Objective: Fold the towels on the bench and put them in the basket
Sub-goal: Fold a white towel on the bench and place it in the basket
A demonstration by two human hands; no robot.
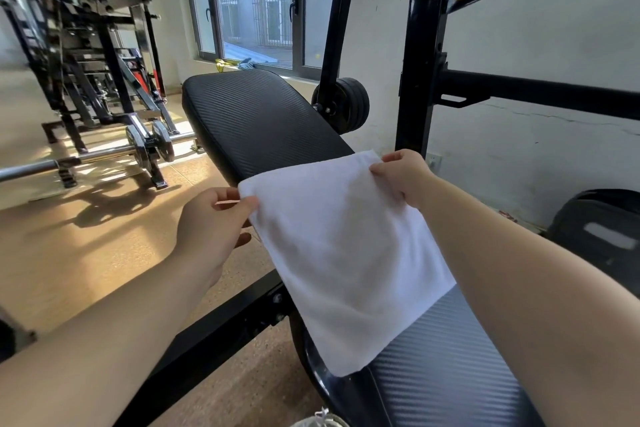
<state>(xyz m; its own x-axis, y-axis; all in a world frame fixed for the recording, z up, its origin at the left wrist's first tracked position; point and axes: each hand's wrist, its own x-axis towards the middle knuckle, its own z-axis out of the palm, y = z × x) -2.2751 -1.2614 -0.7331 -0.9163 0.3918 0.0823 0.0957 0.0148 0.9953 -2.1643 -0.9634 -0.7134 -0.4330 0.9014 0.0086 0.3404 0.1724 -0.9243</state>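
Note:
A white towel (346, 253) lies spread across the black padded bench (256, 114), its near edge hanging over the bench's left side. My left hand (211, 229) pinches the towel's far left corner between thumb and fingers. My right hand (403, 177) pinches the far right corner. Both corners sit at the far edge of the towel. A dark basket (602, 236) with a handle slot stands to the right of the bench, partly cut off by the frame edge.
The black rack upright (422, 45) and crossbar (536, 92) rise right behind the bench. A barbell (104, 156) with plates lies on the floor at left, beside a weight machine (79, 45). A window (256, 3) is at the back.

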